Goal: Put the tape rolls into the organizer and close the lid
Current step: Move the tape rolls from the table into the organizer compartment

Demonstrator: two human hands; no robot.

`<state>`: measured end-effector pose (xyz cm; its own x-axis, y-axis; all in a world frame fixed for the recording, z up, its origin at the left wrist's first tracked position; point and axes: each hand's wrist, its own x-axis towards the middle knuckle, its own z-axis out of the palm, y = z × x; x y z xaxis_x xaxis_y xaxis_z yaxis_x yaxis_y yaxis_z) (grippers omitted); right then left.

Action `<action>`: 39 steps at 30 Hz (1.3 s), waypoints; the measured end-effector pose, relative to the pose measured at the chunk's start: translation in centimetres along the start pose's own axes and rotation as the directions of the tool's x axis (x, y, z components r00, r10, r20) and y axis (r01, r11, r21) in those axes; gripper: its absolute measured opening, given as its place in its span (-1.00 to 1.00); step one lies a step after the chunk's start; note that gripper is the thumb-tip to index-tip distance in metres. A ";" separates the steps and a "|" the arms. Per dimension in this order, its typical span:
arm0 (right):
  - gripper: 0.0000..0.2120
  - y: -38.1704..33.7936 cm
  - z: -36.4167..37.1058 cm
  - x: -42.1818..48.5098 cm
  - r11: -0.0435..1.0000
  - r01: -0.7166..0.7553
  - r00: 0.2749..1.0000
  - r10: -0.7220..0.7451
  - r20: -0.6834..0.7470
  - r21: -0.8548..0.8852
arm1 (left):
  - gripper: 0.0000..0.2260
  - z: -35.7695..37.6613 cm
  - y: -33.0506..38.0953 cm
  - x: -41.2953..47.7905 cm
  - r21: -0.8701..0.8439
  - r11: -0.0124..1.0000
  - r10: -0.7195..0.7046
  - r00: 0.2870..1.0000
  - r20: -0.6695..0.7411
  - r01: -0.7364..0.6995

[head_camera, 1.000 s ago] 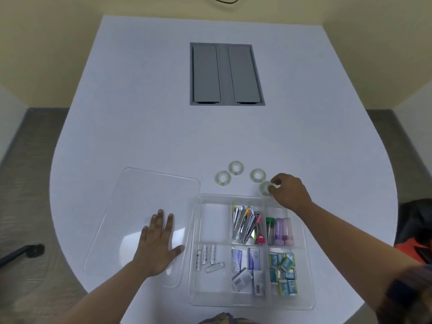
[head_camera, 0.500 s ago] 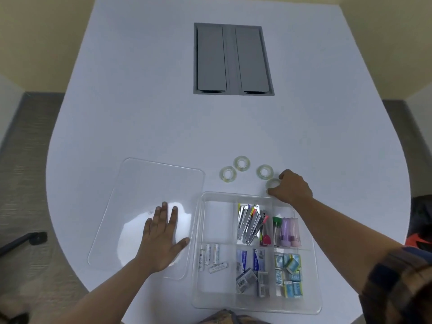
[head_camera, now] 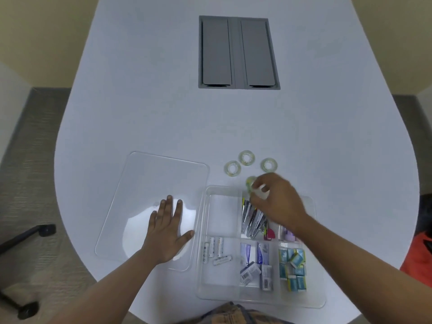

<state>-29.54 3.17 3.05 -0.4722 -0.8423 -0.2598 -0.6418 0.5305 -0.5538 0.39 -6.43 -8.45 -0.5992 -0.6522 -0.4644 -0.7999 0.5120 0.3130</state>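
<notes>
Three clear tape rolls lie flat on the white table behind the organizer: one at the left [head_camera: 232, 169], one in the middle [head_camera: 246, 157], one at the right [head_camera: 269, 164]. My right hand [head_camera: 275, 201] grips another tape roll [head_camera: 251, 183] in its fingertips, lifted over the back rim of the clear organizer [head_camera: 203, 211]. The organizer's back-left compartment holds nothing. Its clear lid [head_camera: 149, 183] lies flat on the table to the left, and my left hand [head_camera: 167, 230] rests palm down on it with fingers spread.
The organizer holds batteries [head_camera: 215, 250], clips [head_camera: 252, 220], small boxes [head_camera: 257, 265] and teal packets [head_camera: 292, 265]. A grey cable hatch [head_camera: 238, 52] sits in the table's far middle. A chair base [head_camera: 23, 235] stands on the floor at left.
My right hand lifted the nearest tape roll off the table and carried it leftward over the organizer's back edge. The left hand stayed on the lid.
</notes>
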 end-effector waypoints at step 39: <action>-0.70 -2.7 5.1 -1.7 0.838 0.396 0.856 -0.189 0.481 -0.375 | -0.17 -0.2 0.3 -0.2 -0.005 1.000 0.008 1.000 -0.019 -0.008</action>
<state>-23.92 2.70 0.98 0.0076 -0.8667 -0.4987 -0.9515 0.1471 -0.2701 0.32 -6.25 -8.11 -0.6063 -0.6583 -0.4462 -0.7951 0.5146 0.3210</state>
